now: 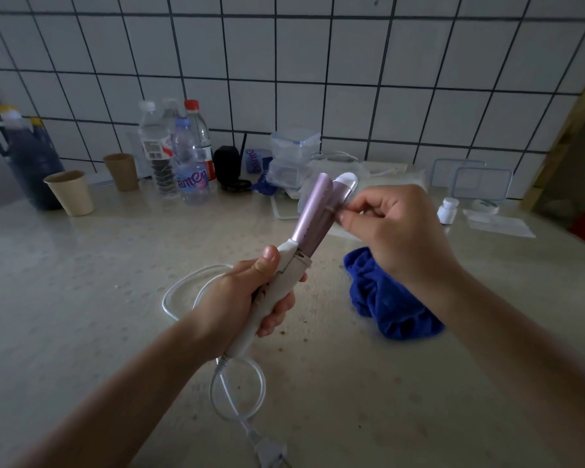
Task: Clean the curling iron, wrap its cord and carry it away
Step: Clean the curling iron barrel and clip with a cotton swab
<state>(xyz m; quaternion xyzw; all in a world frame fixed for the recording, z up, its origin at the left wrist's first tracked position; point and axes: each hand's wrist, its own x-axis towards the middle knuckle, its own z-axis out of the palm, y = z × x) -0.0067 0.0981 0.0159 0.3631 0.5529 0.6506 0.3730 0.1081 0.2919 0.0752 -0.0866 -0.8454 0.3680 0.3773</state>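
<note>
Head view: the curling iron (309, 217) is held up over the counter (81, 298), mid-scene, not touching the top. The left hand (247, 298) is wrapped round the white handle w/ the thumb up on the clamp lever. The clamp stands open, so the flap sits left and the barrel right. The right hand (399, 228) has its fingers curled, thumb and forefinger pinched at the barrel's right side on what looks like a thin dark strand (332, 208). Too small to be sure what it is. The blue cloth (392, 305) lies bunched on the counter just below the right wrist, untouched. The cord (260, 383) hangs from the handle's near end in a loose loop, w/ another loop on the counter left of the hand. The plug (267, 450) is at the near edge.

Step in hand, prob. picking debris off the barrel before wiping. To do it well:
- keep the thumb down so the clamp doesn't snap onto the fingers
- pull the strand along and off the barrel, not across the gap
- hold the handle steady, then go for the cloth

Long axis runs from near, at the cord end, to far and a bit right. The white tip points away and upward toward the tiled wall.
</note>
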